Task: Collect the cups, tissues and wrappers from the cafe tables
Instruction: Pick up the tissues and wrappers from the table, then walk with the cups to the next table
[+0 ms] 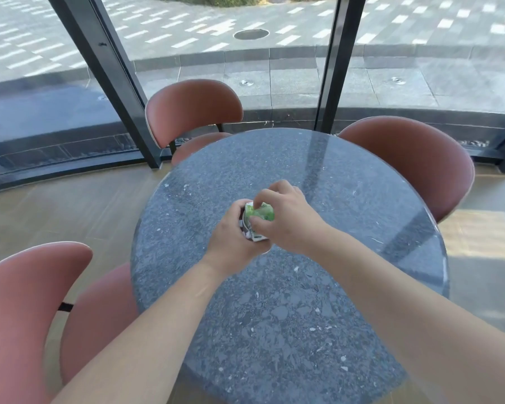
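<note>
Over the middle of the round, speckled grey stone worktop (289,316), the left hand (231,237) curled around a mostly hidden cup (255,237), while the right hand (286,217) pinched a crumpled, glossy green wrapper (261,213) at its mouth. Three curved, smooth reddish chairs (193,109) ringed the worktop.

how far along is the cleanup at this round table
Nearly done here, it seems: the table shows no other litter. In hand: the left hand grips a cup while the right hand pinches a green wrapper at its mouth. Left: carrying it off; other tables aren't visible.
</note>
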{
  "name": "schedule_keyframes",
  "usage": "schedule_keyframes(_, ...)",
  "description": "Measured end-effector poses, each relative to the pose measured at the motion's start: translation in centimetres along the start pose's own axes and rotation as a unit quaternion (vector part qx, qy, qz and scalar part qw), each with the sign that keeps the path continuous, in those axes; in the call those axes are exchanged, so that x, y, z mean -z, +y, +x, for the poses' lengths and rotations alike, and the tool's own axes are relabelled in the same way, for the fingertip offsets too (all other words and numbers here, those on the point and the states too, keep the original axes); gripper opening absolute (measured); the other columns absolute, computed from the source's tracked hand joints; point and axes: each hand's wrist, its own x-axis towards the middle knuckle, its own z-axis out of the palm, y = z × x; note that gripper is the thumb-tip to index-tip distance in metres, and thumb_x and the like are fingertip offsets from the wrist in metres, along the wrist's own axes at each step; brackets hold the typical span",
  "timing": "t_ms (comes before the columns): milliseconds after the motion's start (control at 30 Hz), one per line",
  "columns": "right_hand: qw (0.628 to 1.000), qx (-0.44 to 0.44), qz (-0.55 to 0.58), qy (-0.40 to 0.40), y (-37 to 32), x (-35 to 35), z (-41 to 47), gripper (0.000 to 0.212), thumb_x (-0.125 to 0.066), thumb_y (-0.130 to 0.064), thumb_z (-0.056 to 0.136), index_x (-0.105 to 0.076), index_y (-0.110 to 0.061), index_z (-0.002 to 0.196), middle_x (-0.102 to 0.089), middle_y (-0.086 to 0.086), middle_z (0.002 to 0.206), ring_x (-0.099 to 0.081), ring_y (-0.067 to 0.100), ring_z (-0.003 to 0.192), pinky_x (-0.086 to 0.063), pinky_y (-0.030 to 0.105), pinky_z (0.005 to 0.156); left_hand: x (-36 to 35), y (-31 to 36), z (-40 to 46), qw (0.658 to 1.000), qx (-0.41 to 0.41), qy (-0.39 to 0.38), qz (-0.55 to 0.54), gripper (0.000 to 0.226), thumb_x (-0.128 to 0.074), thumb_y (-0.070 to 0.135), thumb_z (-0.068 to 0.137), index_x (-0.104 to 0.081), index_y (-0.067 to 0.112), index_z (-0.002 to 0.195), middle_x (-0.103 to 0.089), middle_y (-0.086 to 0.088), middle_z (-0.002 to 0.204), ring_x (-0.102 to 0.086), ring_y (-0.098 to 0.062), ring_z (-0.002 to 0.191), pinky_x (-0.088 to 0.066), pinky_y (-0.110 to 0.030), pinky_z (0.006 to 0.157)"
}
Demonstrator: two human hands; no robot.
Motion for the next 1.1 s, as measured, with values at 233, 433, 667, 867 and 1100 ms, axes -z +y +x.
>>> schedule_keyframes(233,0.988,-0.026,0.125,0.087,-1.4,1.2,0.0,0.003,-0.059,-0.037,0.087,-0.060,-0.036,0.090,-0.048,-0.010,0.109,-0.049,0.009,0.102,-0.036,0.018,0.070,1.3,-0.2,0.5,0.999,-0.015,-0.022,-0.030,0.058,-0.089,0.040,0.063,-0.054,0.043,0.108,-0.070,0.017,0.092,-0.069,-0.007,0.083,-0.058,-0.036,0.072)
schedule_keyframes(433,0.942,-0.116,0.263,0.176,-0.2,2.0,-1.6,0.004,-0.060,-0.033,0.080,-0.063,-0.034,0.078,-0.064,-0.014,0.071,-0.052,-0.005,0.054,-0.040,0.013,0.048,0.6,-1.0,0.7,0.994,-0.030,-0.087,-0.052,0.061,-0.086,0.051,0.058,-0.053,0.048,0.109,-0.071,0.021,0.099,-0.069,-0.004,0.091,-0.057,-0.035,0.082)
schedule_keyframes(667,0.902,-0.174,0.316,0.237,1.9,2.3,-4.3,0.014,-0.058,-0.038,0.072,-0.067,-0.034,0.081,-0.067,-0.010,0.082,-0.061,0.010,0.080,-0.055,0.043,0.077,-0.8,-0.2,1.6,0.983,-0.055,-0.155,-0.084,0.061,-0.089,0.053,0.056,-0.055,0.052,0.107,-0.071,0.021,0.104,-0.070,-0.005,0.097,-0.057,-0.036,0.086)
schedule_keyframes(867,0.857,-0.195,0.365,0.307,4.5,4.3,-8.1,0.010,-0.059,-0.033,0.072,-0.068,-0.036,0.075,-0.065,-0.010,0.081,-0.063,0.006,0.077,-0.048,0.025,0.062,-2.8,2.2,1.0,0.974,-0.071,-0.197,-0.091,0.072,-0.086,0.055,0.054,-0.056,0.036,0.117,-0.070,0.014,0.110,-0.069,-0.010,0.103,-0.057,-0.044,0.093)
schedule_keyframes(1100,0.824,-0.177,0.409,0.350,7.4,8.4,-13.0,0.009,-0.060,-0.025,0.078,-0.068,-0.029,0.076,-0.065,-0.009,0.079,-0.062,0.010,0.077,-0.048,0.025,0.062,-7.0,7.2,-0.5,0.968,-0.090,-0.214,-0.093,0.067,-0.088,0.055,0.055,-0.057,0.042,0.112,-0.070,0.026,0.103,-0.068,0.003,0.093,-0.053,-0.015,0.074)
